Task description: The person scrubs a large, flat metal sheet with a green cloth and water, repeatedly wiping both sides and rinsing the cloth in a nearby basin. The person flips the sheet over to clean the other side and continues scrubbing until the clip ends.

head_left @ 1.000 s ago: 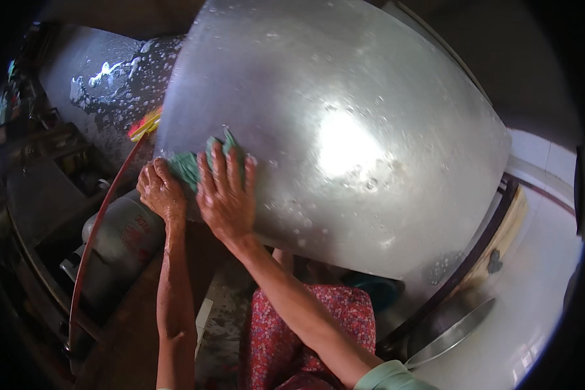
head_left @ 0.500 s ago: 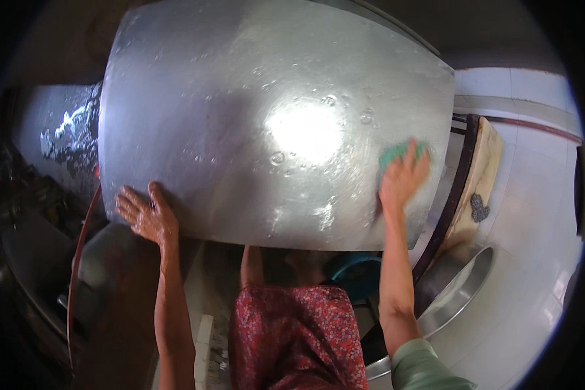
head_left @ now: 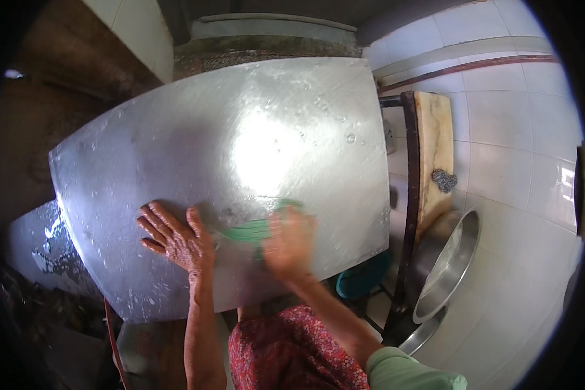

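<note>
Left hand spread flat, fingers wide, palm down against the wet surface of a large metal sheet, holding nothing, fingertips aimed toward ten o'clock. Just beside it, at three o'clock, right hand blurred in motion, pressed onto a green scrubbing cloth; grip on the cloth impossible to tell through the blur, only flat contact visible. Cloth touching the sheet, lying between the two hands, a streak of green stretching toward the left thumb.

Sheet filling the middle of the view, tilted, lower edge nearest the body, bright glare near its centre, droplets and suds scattered across it. Below, at six o'clock, red patterned garment over the lap, with a pale green sleeve on the right forearm at five o'clock.

At three o'clock from the sheet, dark metal stand upright, bearing a worn wooden board with a small steel scourer resting on it. At four o'clock, steel basin leaning against the stand over white floor tiles. Teal stool partly hidden under the sheet's lower right corner.
</note>
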Demonstrator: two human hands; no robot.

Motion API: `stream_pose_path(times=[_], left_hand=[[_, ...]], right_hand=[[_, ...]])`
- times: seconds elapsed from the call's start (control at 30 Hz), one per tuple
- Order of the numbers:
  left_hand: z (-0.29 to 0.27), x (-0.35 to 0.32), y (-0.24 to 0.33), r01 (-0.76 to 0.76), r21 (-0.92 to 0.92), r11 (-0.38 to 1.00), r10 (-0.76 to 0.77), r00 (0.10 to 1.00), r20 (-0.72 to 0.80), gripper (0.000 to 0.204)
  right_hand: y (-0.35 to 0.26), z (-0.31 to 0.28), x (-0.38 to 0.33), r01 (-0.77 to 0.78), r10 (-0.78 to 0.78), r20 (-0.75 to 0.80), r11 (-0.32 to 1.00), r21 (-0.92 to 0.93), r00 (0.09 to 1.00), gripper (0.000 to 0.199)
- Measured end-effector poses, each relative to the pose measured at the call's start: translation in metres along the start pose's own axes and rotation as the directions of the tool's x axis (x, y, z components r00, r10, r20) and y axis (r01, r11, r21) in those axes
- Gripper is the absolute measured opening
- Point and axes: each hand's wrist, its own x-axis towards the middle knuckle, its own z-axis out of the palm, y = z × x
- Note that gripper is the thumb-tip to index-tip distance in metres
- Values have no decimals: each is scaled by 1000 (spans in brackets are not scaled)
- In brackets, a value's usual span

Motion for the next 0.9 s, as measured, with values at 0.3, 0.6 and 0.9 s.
stream_pose_path(times=[0.3, 0.6, 0.9], left_hand=[[-5, 5, 47, -167, 23, 986, 166, 985, 43, 72], [-20, 15, 45, -111, -115, 987, 131, 974, 184, 79], [-15, 6, 39, -129, -97, 987, 149, 960, 237, 75]], right_hand=[[175, -40, 251, -266, 161, -397, 938, -224, 903, 44], [43, 13, 323, 92, -205, -394, 953, -287, 896, 16], [-233, 122, 306, 232, -254, -21, 845, 482, 967, 25]])
